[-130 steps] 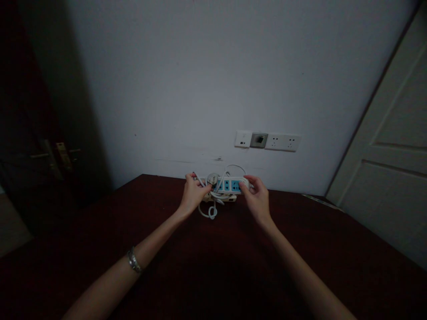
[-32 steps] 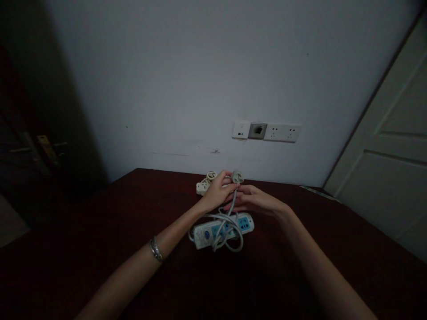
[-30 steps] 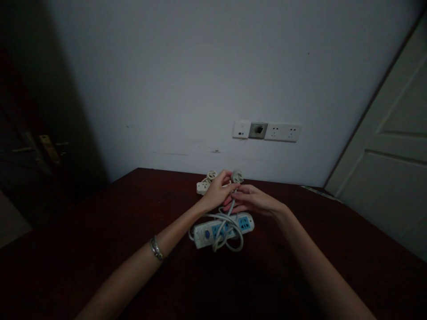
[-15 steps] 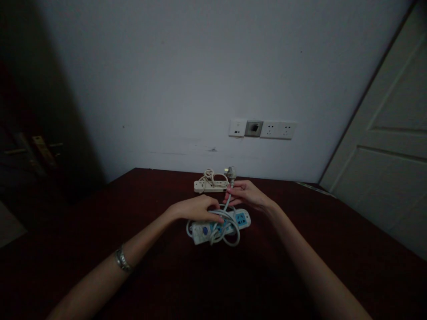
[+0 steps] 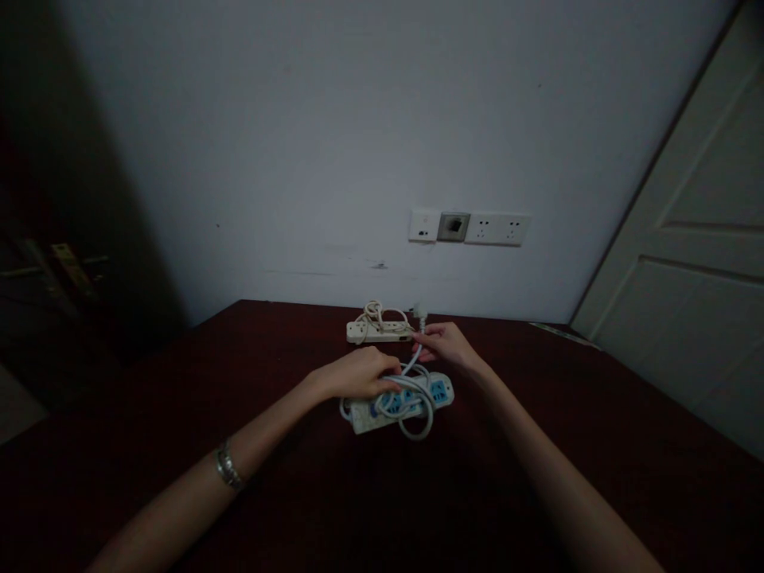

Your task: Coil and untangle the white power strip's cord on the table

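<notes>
white cord (image 5: 411,365) crosses sockets (image 5: 438,391), cream strip (image 5: 382,337) behind.

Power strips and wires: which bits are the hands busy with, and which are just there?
Busy with:
Blue-socket power strip
Pale cord, looped over it: right hand pinching, left hand at the loops
Plug on that cord

Just there:
Cream power strip behind, with its cream cord
Wall sockets

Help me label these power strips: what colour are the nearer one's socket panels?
The socket panels are blue, best seen in the head view.
</notes>
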{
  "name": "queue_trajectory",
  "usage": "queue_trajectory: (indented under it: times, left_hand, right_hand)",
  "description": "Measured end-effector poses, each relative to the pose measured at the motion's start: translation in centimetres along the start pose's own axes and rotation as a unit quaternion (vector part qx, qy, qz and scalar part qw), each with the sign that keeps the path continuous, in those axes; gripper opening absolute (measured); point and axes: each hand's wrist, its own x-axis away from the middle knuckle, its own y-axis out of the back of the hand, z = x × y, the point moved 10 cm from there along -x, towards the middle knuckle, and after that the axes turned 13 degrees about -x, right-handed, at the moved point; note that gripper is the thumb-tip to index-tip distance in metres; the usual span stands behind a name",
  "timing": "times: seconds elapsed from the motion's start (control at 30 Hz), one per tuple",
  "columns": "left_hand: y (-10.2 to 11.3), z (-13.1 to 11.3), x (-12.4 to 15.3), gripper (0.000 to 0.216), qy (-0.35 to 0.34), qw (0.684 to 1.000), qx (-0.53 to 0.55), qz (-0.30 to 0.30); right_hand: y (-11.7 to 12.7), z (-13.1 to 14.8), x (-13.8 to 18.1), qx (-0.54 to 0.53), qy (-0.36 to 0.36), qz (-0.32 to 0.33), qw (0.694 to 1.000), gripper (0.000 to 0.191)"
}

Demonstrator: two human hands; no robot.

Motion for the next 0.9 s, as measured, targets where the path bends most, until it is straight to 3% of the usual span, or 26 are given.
queue_trajectory:
  times: [0.17,0.33,0.63,0.9]
  left_hand:
    - [-0.1,-0.7,0.0,0.019,-0.030,0.998,-0.058,0.000]
    - [-0.3,-0.6,-0.2,0.018,-0.035,0.998,-0.055,0.004]
    - [-0.5,1.1,-0.5,0.024,-0.009,0.999,-0.029,-0.022]
    - [-1.9,1.9,-1.0,0.026,-0.007,0.994,0.011,-0.104]
  right_hand:
    - [2.0,-1.7,-0.6,0.002,-0.018,-0.056,0.998,0.025]
    - [2.5,-2.6,-0.8,-0.010,-0.018,-0.071,0.997,0.023]
    - [1.8,-1.3,-0.7,-0.034,0.090,-0.082,0.992,0.025]
    - [2.1,-0.8,0.0,-0.017,0.166,-0.118,0.979,0.029]
